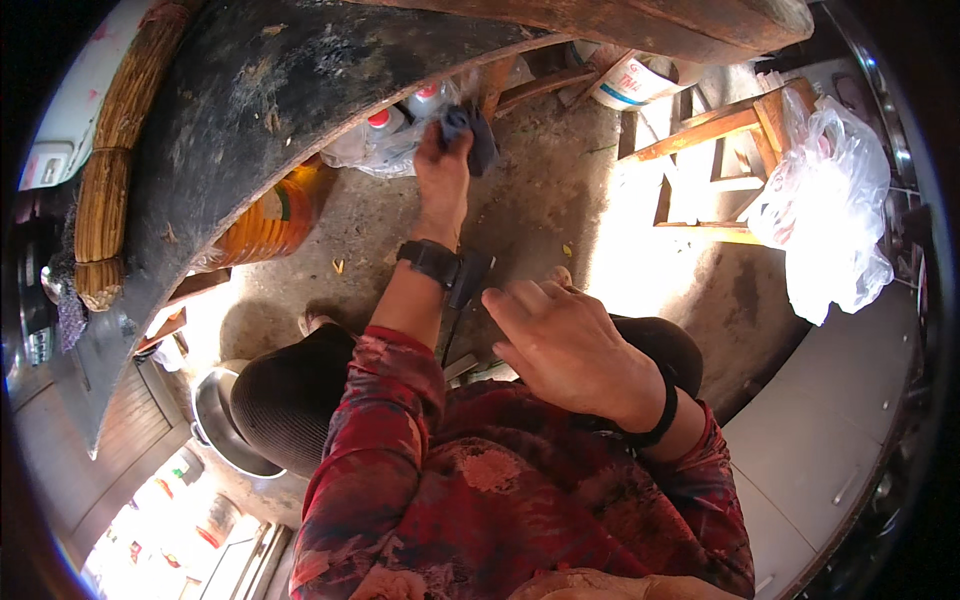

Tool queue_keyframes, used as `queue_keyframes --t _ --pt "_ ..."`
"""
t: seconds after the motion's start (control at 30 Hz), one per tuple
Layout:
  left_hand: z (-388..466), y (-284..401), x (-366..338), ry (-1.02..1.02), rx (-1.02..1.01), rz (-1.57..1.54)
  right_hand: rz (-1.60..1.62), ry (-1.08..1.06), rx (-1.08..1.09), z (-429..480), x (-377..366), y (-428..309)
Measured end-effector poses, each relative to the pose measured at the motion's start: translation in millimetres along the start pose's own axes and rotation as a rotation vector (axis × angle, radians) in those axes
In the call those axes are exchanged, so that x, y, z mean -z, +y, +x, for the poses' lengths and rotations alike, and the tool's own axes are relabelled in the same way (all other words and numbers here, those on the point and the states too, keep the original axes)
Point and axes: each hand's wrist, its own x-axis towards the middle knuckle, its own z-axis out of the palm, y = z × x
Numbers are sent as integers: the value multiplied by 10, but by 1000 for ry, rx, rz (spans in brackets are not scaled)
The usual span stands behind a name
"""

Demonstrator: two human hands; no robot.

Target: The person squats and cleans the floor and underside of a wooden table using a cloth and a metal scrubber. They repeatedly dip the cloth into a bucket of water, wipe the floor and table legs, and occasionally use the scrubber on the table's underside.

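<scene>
My left hand (444,169) reaches forward under the edge of the round dark table and grips a dark cloth-like bundle (480,139). Beside it sits a clear plastic bag (390,154) around bottles with red caps (380,120). My right hand (581,356) hovers in front of my lap with fingers loosely bent, and I see nothing held in it. Between the two hands is a dark flat object (471,279), partly behind my left wrist; its kind is unclear.
The round dark tabletop (247,97) overhangs at left, bearing a bundled stick whisk (109,187). Below it lies a large bottle of orange liquid (262,225). A metal pot (217,420) stands by my left knee. At right are a wooden stool (697,139) and a plastic bag (832,195).
</scene>
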Motion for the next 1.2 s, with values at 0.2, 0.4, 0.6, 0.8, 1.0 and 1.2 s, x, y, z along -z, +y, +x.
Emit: queue_keyframes --t 0.2,0.4,0.6,0.8,1.0,1.2 --pt "274 697 -468 -119 -512 -103 10 -51 -52 37 14 13" --pt "248 373 -362 -105 -454 149 -58 -103 -2 153 -37 -57" --pt "185 261 -201 -128 -261 58 -48 -84 -6 244 -115 -159" --pt "267 483 -564 -101 -654 181 97 -133 -16 223 28 -41" --pt "307 -68 -256 -58 -380 -32 113 -100 -25 235 43 75" --pt "260 -688 299 -58 226 365 114 -55 -59 238 36 116"
